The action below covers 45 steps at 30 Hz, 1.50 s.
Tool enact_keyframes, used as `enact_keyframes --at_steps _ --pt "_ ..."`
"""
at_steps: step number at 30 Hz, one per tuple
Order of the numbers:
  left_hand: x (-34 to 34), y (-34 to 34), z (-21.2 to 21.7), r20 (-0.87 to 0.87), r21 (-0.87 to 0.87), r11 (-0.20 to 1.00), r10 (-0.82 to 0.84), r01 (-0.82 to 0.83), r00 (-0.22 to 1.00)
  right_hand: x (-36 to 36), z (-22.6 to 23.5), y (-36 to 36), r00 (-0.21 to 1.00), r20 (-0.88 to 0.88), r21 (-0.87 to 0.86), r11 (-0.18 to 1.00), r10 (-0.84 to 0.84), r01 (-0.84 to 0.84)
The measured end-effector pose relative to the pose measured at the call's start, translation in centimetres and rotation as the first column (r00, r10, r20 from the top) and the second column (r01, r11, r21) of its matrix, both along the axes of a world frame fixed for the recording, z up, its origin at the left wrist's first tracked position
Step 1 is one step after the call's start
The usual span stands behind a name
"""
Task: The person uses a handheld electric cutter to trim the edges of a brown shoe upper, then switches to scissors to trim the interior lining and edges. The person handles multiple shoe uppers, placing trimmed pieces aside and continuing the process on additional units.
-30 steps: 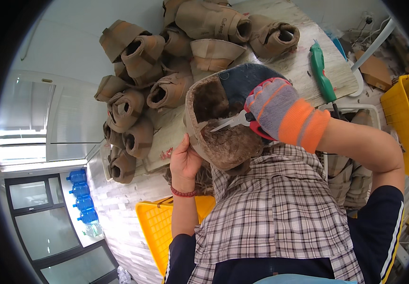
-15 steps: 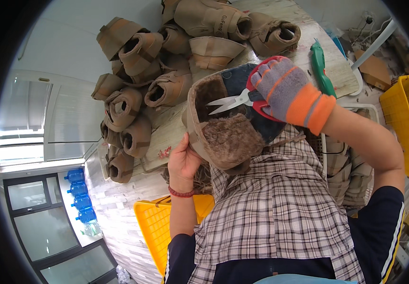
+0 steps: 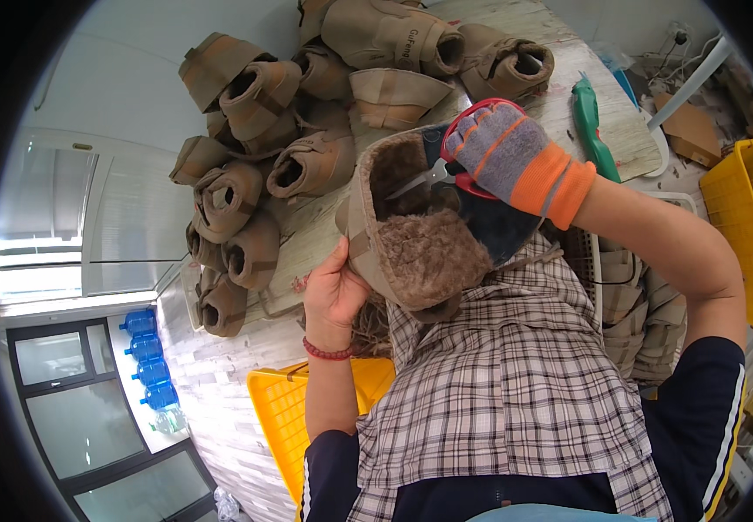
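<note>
A fleece-lined tan fabric piece [image 3: 433, 257], with brown pile and a dark blue patch inside, is held in front of my chest with its opening toward me. My bare left hand [image 3: 335, 291] grips its left edge, thumb outside and the other fingers partly hidden. My right hand [image 3: 507, 161], in a grey and orange knit glove, is closed round the red handles of a pair of scissors [image 3: 431, 177]. The blades reach into the opening and lie close together; their tips are hard to make out against the pile.
Many similar tan pieces [image 3: 259, 96] are heaped on the table [image 3: 307, 239] ahead and left. A green-handled tool [image 3: 594, 130] lies at the table's right. Yellow baskets stand at right [image 3: 746, 230] and lower left [image 3: 276, 409]; a white basket [image 3: 598, 278] with folded fabric is beside me.
The scissor blades, spread apart before, have come together. My right hand has shifted slightly left and up. The piece has tilted a little to the right in my left hand.
</note>
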<state>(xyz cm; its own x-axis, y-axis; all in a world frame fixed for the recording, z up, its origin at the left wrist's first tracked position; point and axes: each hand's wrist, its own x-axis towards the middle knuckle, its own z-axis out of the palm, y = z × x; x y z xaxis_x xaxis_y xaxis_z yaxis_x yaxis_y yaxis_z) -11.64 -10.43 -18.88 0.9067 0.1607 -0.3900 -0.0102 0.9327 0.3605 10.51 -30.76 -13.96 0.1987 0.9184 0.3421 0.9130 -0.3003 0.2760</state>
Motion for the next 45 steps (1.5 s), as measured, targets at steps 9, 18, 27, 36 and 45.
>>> enact_keyframes --at_steps 9,18,27,36,45 --pt "0.2 0.3 -0.2 -0.007 -0.017 1.000 0.024 -0.024 1.000 0.7 0.8 -1.7 0.995 -0.096 0.019 0.999 -0.040 0.042" --pt "2.5 -4.6 2.5 0.186 0.471 0.869 0.073 -0.154 0.980 -5.9 -1.0 -3.6 -0.008 -0.939 0.303 0.836 0.344 0.458" --pt "-2.4 -10.1 -4.1 0.167 0.647 -0.708 -0.229 -0.282 0.959 -7.1 -3.7 -8.0 0.004 -0.737 0.452 0.488 0.676 0.747" --pt "-5.0 -8.7 -1.5 0.011 0.958 -0.287 0.112 0.022 0.994 -4.9 -8.8 -13.3 -0.251 -0.374 0.491 0.420 0.893 0.763" --pt "-5.0 -7.4 0.7 0.309 0.590 0.747 0.142 -0.306 0.941 -4.5 -8.8 -13.2 -0.350 -0.356 0.530 0.496 0.866 0.687"
